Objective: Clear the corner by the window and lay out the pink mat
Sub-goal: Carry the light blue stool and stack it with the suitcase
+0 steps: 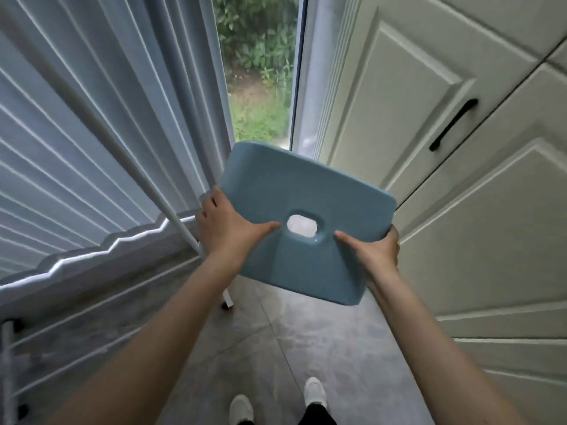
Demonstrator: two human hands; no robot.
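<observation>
Blue plastic stool (306,207) held off the grey tiled floor (306,348) before the window (259,72); left hand (225,227) and right hand (372,254) grip opposite near edges, equally close; long axis runs left-right; pink mat not visible.

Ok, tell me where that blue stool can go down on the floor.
Both hands hold the blue stool. Bare grey floor lies between the white rack leg and the cabinet doors, ahead of the shoes. It narrows toward the window.
</observation>
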